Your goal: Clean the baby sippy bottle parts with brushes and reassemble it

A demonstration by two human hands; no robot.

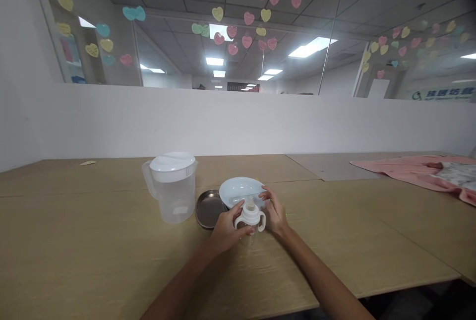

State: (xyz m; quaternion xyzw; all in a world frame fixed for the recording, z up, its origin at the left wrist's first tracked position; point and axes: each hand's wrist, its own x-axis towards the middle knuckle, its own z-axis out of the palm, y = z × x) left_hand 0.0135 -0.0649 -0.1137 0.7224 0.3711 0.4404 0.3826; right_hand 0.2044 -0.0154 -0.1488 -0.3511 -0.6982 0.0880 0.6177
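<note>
Head view | two-handled bottle [251, 215] grasped by left hand [227, 226] | right hand [275, 215] just beside it, grip unclear

The left hand [227, 229] is curled in a grip, its thumb [244, 231] stretched toward the right hand [275, 213] and its index finger [236, 208] raised above that thumb. The right hand, just beside it, bends its fingers toward the left. Both bare forearms slant inward behind the hands.
</note>
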